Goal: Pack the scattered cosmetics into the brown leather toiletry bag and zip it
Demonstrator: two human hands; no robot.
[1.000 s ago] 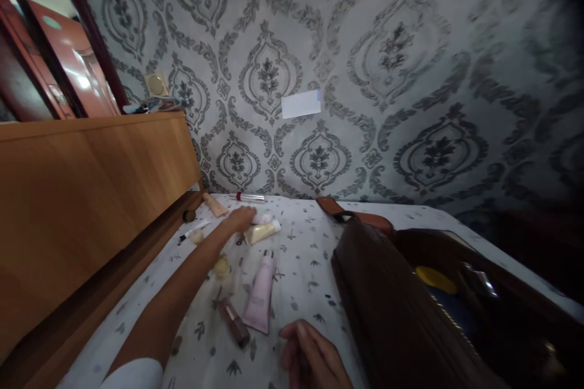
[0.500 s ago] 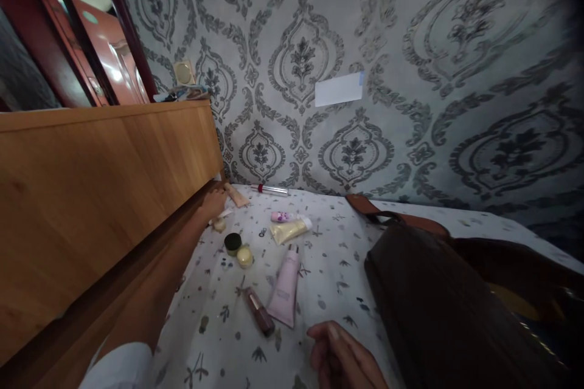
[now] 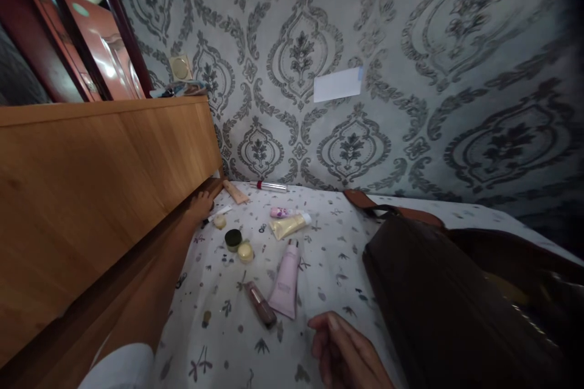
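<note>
My left hand (image 3: 199,205) reaches far forward along the left side and rests at the wooden bed edge, fingers apart, with no object seen in it. Close by lie a peach tube (image 3: 235,192), a white stick-like item (image 3: 220,214) and a small pale round piece (image 3: 219,222). My right hand (image 3: 343,346) is low in the centre, its fingers curled together and nothing showing in them. Nearest to it are a pink squeeze tube (image 3: 286,282) and a brownish lip gloss tube (image 3: 260,305). Farther off sit a dark-lidded jar (image 3: 233,239) and a yellow round pot (image 3: 245,251).
A cream tube (image 3: 289,226), a small pink tube (image 3: 281,213) and a silver-and-red tube (image 3: 271,186) lie toward the wall. On the right stands a dark brown bag (image 3: 424,304) with a strap (image 3: 401,214). A wooden panel (image 3: 114,176) borders the left side.
My left hand has moved left, away from the small items and onto the wooden edge. My right hand has barely moved. The view has shifted slightly.
</note>
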